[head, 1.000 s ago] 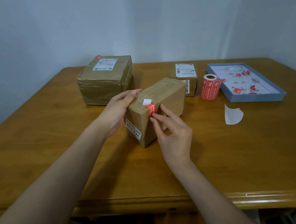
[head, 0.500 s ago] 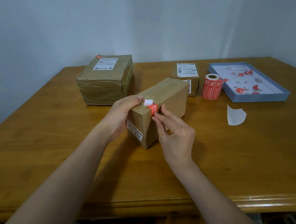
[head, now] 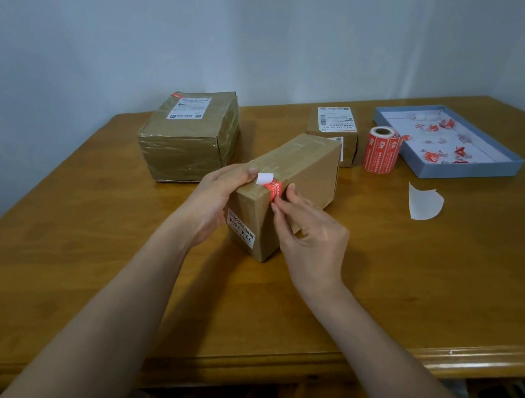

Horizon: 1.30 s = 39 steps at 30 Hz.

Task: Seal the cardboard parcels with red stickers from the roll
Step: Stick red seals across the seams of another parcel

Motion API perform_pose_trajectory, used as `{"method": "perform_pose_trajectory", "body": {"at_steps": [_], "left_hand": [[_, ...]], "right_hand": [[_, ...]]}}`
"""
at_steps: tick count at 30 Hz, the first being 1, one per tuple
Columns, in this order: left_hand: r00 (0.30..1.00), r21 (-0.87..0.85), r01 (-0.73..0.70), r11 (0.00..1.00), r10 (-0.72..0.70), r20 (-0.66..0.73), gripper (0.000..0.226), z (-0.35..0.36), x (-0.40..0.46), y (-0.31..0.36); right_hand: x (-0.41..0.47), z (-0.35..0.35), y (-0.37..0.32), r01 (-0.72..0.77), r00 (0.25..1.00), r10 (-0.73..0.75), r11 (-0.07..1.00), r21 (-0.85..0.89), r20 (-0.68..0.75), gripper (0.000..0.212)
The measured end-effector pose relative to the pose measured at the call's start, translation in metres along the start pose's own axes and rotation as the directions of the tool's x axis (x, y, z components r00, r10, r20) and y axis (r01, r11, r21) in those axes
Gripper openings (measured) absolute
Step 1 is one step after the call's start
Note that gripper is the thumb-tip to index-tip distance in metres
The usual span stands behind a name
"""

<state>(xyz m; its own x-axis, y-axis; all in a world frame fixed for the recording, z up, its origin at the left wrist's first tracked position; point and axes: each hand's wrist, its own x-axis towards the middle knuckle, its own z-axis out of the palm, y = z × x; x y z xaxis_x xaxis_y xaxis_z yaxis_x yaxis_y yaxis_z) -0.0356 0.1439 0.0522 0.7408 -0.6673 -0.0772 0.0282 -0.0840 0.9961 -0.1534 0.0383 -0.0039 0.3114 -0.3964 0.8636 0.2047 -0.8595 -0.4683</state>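
A long brown cardboard parcel [head: 308,168] lies mid-table, its near end toward me. A red sticker [head: 273,189] is folded over its near top edge, and the sticker's white end [head: 264,178] curls up off the top. My left hand [head: 217,199] grips the parcel's near left corner, one fingertip touching that white end. My right hand [head: 309,235] pinches the sticker's lower end against the parcel's right side with thumb and index tip. The red sticker roll [head: 381,151] stands upright behind the parcel, to the right.
A large taped parcel [head: 189,135] sits at the back left and a small labelled parcel [head: 334,128] just left of the roll. A blue tray [head: 471,173] with crumpled sticker scraps is at the back right. A white backing scrap [head: 424,203] lies in front of it.
My left fingertip has slid up onto the parcel's top to the white sticker end. My right fingers have curled in tighter on the sticker's lower end.
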Motion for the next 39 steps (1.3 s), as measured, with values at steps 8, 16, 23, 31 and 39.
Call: {"method": "perform_pose_trajectory", "body": {"at_steps": [8,16,23,31,39], "left_hand": [[1.000,-0.007,-0.003,1.000,0.003,-0.019,0.034,0.0003,-0.0001,-0.0007],[0.999,0.007,0.013,1.000,-0.013,-0.043,0.032,0.0024,-0.0015,0.0019],[0.999,-0.002,0.009,1.000,-0.009,-0.051,0.028,0.0034,-0.0028,0.0009],[0.999,0.008,0.004,1.000,-0.003,-0.042,0.031,0.0045,-0.0030,0.0016],[0.999,0.023,0.019,1.000,-0.018,-0.046,0.025,0.0039,-0.0029,0.0038]], "right_hand": [[-0.0018,0.0055,-0.0031,0.026,0.999,-0.029,0.997,-0.071,-0.039,0.012],[-0.0018,0.0070,-0.0022,-0.004,0.999,0.003,0.999,-0.034,-0.040,0.013],[0.0002,0.0007,0.0016,-0.027,0.999,0.028,0.999,0.026,-0.025,0.015],[-0.0022,0.0030,0.0001,-0.007,0.999,0.006,1.000,-0.026,-0.038,0.014],[0.0004,0.0068,0.0007,0.228,0.967,-0.255,0.901,-0.369,-0.026,0.014]]}}
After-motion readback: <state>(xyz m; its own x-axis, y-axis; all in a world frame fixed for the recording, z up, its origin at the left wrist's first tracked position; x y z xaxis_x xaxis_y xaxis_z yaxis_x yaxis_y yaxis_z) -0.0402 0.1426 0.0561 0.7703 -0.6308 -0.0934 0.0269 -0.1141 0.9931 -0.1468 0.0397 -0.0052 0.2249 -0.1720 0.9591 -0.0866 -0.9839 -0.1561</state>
